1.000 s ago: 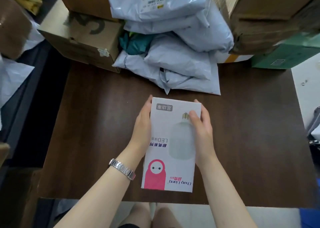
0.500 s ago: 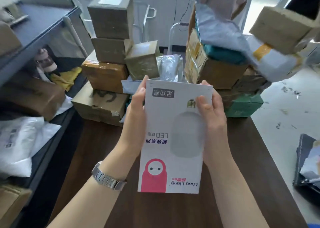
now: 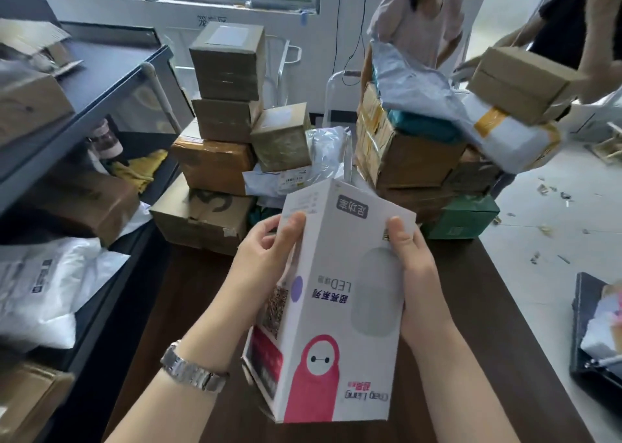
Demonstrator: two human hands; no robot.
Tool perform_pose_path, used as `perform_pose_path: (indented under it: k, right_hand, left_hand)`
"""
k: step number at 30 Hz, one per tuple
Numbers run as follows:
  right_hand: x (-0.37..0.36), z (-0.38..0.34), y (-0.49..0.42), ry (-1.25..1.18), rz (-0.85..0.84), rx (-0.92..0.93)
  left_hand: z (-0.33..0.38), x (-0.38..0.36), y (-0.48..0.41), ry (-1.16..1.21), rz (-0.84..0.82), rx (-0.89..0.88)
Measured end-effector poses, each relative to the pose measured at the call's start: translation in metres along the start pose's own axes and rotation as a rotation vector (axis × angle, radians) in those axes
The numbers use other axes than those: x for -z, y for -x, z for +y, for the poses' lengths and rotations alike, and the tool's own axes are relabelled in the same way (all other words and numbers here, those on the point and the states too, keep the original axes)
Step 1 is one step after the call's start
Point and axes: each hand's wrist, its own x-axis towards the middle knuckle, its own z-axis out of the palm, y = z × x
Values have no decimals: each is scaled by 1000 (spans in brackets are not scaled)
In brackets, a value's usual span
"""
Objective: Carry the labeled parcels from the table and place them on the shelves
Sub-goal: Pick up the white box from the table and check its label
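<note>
A white LED bulb box point(image 3: 340, 304) with a pink cartoon figure is held up above the dark wooden table point(image 3: 488, 358), turned so that two of its faces show. My left hand point(image 3: 266, 261) grips its left side and my right hand point(image 3: 412, 267) grips its right side. A dark metal shelf unit point(image 3: 97, 96) stands at the left, with cardboard boxes and a white mailer bag point(image 3: 50, 281) on its levels. At the table's far end are stacked cardboard parcels point(image 3: 225, 106) and grey mailer bags point(image 3: 420, 86).
Two other people stand behind the table at the back right; one holds a cardboard box point(image 3: 521, 79). A green box point(image 3: 461, 217) sits at the table's far right corner. A dark case point(image 3: 595, 331) lies on the light floor at right, among scattered scraps.
The box rose from lying flat on the table and has been turned, so its left side face now shows. The view lifted from the tabletop to the room.
</note>
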Motion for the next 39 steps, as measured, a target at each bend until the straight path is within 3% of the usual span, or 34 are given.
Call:
perform_pose_path:
  k: [3,8,13,18,20,24,26,29,32,34,36,39]
  right_hand:
    - [8,4,-1,62,60,-41]
    - [16,30,5,362,420,75]
    - [6,30,21,399,277,-6]
    - [4,6,32,183,-99,-148]
    - [8,0,34,111,-108,-196]
    - [22,-5,38,-378,-210,-386]
    - [29,-3,38,-410,-177,-408]
    - [32,3,35,-436,-177,-446]
    - [31,10,36,-438,-211,-531]
    - [30,14,35,-393,-193,-585]
    - [29,18,32,-273,-96,-538]
    - [26,18,26,258,153,-160]
  left_hand:
    - [5,10,-3,70,-180,144]
    - [-4,23,0,90,-145,163]
    - [-11,16,14,53,-97,71]
    - [-6,14,17,105,-77,-39]
    - [-3,11,19,114,-67,-93]
    - [-3,10,20,173,-57,-173]
    - [-9,10,21,73,-6,-223]
    - [-18,10,19,-38,37,-114]
    - [-21,2,18,235,-153,169]
    - [-19,-5,16,489,-209,321]
    - [-17,-4,11,546,-169,385]
    - [-19,1,11,403,-123,338]
